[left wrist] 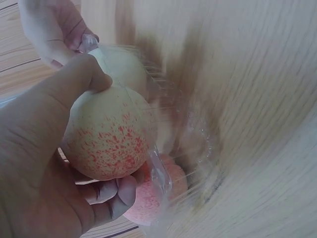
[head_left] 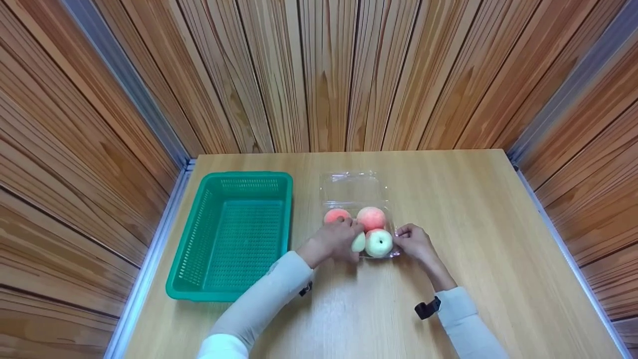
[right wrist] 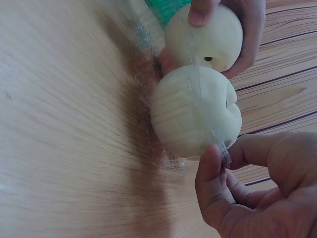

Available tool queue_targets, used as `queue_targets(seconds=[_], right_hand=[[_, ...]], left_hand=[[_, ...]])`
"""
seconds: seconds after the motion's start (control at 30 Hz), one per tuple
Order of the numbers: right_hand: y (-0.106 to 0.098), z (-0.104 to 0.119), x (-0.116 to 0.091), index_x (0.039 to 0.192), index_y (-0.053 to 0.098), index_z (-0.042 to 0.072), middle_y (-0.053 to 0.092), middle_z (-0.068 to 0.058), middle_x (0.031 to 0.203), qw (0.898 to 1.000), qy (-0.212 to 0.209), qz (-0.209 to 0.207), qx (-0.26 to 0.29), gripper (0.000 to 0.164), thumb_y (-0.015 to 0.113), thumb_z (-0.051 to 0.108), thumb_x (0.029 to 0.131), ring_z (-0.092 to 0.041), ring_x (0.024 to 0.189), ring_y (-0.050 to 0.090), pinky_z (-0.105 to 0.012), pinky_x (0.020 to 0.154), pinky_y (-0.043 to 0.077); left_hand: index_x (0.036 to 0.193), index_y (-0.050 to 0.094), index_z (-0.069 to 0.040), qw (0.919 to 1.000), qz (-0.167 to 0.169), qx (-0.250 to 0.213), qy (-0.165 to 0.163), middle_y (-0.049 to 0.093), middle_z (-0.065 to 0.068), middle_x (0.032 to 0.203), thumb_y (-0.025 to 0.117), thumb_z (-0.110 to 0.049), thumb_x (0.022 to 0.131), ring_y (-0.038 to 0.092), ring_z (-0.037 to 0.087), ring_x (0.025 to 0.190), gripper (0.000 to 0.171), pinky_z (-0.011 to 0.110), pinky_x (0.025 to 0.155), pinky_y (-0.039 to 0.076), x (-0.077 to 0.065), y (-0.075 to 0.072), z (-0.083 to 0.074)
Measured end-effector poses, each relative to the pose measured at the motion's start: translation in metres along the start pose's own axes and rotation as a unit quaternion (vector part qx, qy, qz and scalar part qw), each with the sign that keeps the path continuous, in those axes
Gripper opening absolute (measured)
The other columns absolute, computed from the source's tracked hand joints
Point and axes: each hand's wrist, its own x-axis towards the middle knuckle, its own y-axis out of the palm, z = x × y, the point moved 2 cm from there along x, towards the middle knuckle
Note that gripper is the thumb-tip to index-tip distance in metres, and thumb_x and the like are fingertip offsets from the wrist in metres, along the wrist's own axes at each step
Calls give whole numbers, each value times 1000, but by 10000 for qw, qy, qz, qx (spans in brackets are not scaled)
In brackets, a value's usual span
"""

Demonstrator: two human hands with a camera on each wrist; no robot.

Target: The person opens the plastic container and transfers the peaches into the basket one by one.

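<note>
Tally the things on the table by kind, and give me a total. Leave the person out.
Round pink-and-cream peach-like fruits: 4
Clear plastic hinged box, lid open: 1
Green rectangular perforated plastic basket: 1
Total: 6

On the counter [head_left: 473, 214] there, the box [head_left: 391, 220] has a basket [head_left: 249, 244] to its left and its lid [head_left: 355, 191] behind. In it sit two rear peaches [head_left: 371, 218], two front peaches [head_left: 379, 243]; left grip [head_left: 339, 238] at its left, right grip [head_left: 412, 242] at its front-right corner.
</note>
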Motion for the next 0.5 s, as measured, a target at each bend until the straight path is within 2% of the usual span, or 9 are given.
queue_targets(seconds=[0.17,0.3,0.4,0.5], right_hand=[[1,0,0,104,60,-4,58,-4,85,9999,47,45,113,15,69,5,95,-14,76,55,-24,65,46],[0,-1,0,103,61,-4,60,-5,87,10000,-19,-30,-12,17,71,8,95,-14,78,55,-23,66,45],[0,-1,1,101,62,-4,61,-4,87,9999,-89,-103,-93,19,72,9,93,-13,79,55,-22,66,45],[0,-1,2,102,62,-4,60,-4,87,9999,-71,-78,-75,18,71,9,93,-13,79,55,-23,66,45]], left_hand=[[142,55,-18,9992,-56,385,111,66,10,134,82,-52,88,61,26,117,69,40,96,57,0,0,0],[139,56,-18,9974,-195,660,209,67,9,132,80,-56,88,62,26,117,69,40,97,56,0,-1,1],[138,57,-18,9977,-219,595,241,68,9,131,81,-55,88,63,26,116,67,40,98,56,0,-2,1],[138,57,-19,9991,-191,290,241,66,11,132,83,-51,88,65,26,114,65,42,98,57,0,-4,2]])
